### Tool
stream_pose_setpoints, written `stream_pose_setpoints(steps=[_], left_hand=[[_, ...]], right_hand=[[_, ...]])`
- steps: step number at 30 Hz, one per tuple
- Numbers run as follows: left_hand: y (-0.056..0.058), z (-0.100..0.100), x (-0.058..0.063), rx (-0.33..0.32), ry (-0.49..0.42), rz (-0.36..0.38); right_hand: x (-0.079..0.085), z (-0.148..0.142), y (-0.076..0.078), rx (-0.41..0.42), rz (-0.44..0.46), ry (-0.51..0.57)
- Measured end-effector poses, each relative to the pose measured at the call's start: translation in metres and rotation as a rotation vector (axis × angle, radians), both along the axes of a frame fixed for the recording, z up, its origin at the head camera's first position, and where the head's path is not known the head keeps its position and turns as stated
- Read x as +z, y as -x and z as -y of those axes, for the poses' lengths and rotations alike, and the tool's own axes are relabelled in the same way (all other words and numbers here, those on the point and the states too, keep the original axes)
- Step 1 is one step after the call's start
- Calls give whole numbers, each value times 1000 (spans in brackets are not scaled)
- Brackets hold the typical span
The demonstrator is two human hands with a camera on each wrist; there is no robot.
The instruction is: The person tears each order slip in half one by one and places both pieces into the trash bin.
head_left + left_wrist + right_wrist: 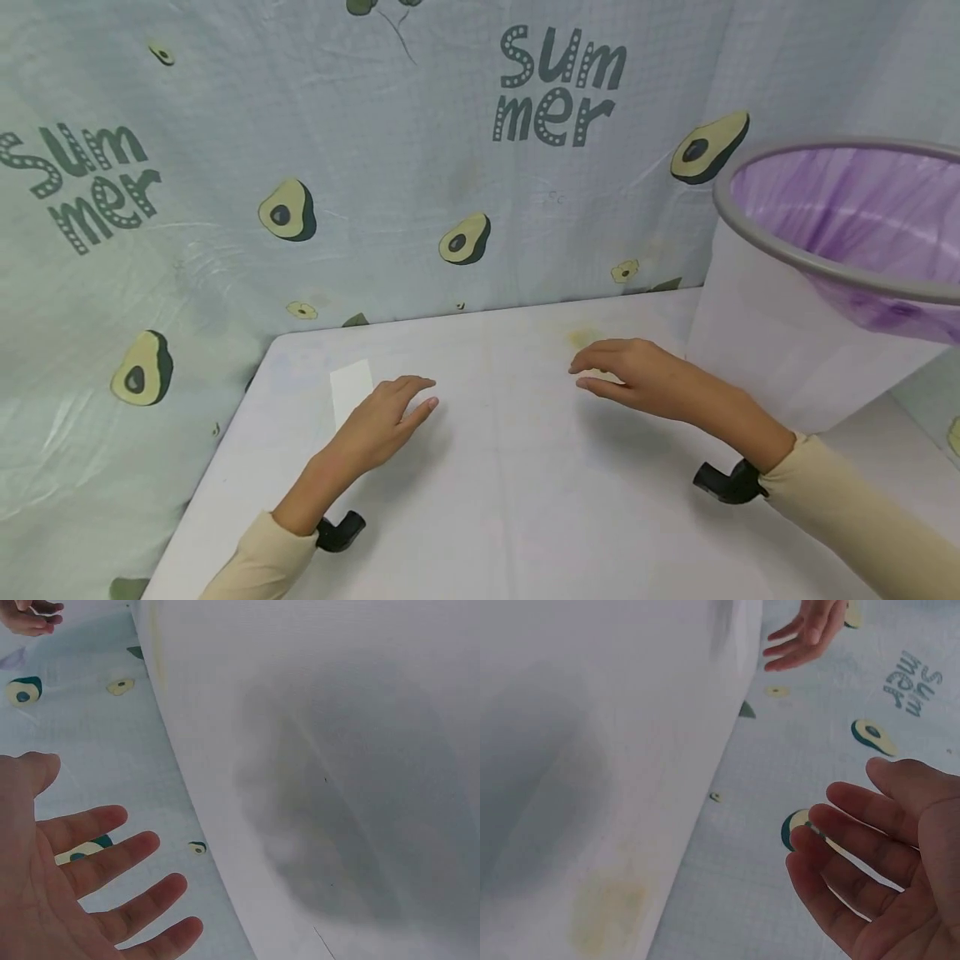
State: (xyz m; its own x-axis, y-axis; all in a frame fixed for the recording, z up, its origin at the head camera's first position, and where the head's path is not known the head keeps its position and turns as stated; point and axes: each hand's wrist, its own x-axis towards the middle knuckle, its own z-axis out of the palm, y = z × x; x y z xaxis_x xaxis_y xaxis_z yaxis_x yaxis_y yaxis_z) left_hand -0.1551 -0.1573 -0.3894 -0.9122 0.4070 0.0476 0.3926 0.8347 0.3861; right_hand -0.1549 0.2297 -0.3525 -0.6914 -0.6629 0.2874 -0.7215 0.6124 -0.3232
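Observation:
Above the white table [480, 500], my left hand [384, 421] hovers with relaxed, spread fingers and holds nothing. In the left wrist view that same hand [67, 877] shows its bare palm and separated fingers. A flat white rectangle [350, 386], perhaps paper, lies on the table just behind it, partly covered by the hand. My right hand [645, 379] hangs over the right half of the table, fingers loosely bent, nothing in its grasp. The right wrist view shows this hand [885, 855] with an empty palm.
At the right stands a tall white bin [780, 350] with a grey rim and a purple liner [847, 200], close beside my right forearm. A curtain [375, 150] printed with avocados hangs behind the table. A faint yellow stain [582, 336] marks the table near its back edge.

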Motion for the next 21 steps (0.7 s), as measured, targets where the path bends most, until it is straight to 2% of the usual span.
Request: stream_pose_setpoints(steps=[4,8,14,21], left_hand=[[-2,9,-2,55,3,15],[-3,18,-3,105,-2,18],[-2,26,-6,124,-4,10],[-8,38,-10,165,24,14]], right_hand=[[-4,3,0,24,-30,-9],[-8,5,1,39,-23,-10],[-17,11,3,71,0,-5],[-22,26,5,136,5,24]])
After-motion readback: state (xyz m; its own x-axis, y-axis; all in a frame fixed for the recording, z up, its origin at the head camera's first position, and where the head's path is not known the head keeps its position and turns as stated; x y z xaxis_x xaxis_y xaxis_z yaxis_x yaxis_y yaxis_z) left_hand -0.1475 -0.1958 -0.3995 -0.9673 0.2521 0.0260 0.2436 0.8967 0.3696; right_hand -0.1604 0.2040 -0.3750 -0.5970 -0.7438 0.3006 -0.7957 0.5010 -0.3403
